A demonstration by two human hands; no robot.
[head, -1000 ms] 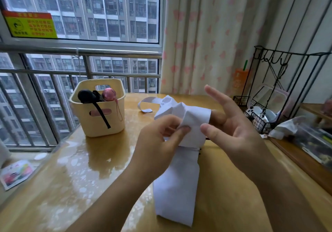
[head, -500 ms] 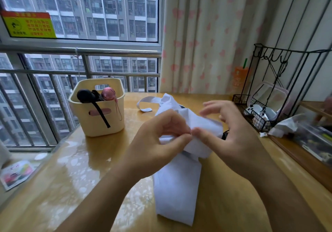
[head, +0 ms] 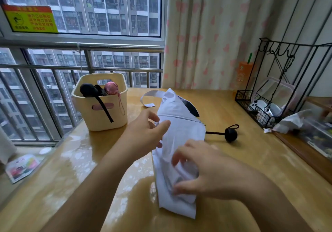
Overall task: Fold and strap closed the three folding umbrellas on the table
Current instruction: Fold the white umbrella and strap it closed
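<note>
White folding umbrella (head: 179, 136) lying on the glossy wooden table (head: 251, 160), both hands at its canopy.

Just behind and to the left, a cream plastic basket (head: 100, 117) with slot grips, holding two more umbrellas handle-up: rounded black handle (head: 89, 90) with its strap draped over the rim, shiny pink handle (head: 111, 88) with a thin cord. Left hand (head: 145, 133) half open at the canopy's left edge, thumb on the fabric; pinching or merely touching, cannot tell. Right hand (head: 203, 172) curled into the crumpled folds nearer the camera, grasping them, blurred. Thin, smooth white cloth; closing strap (head: 149, 97) loose on the far side; round black knob (head: 231, 134) with loop sticking out to the right.
</note>
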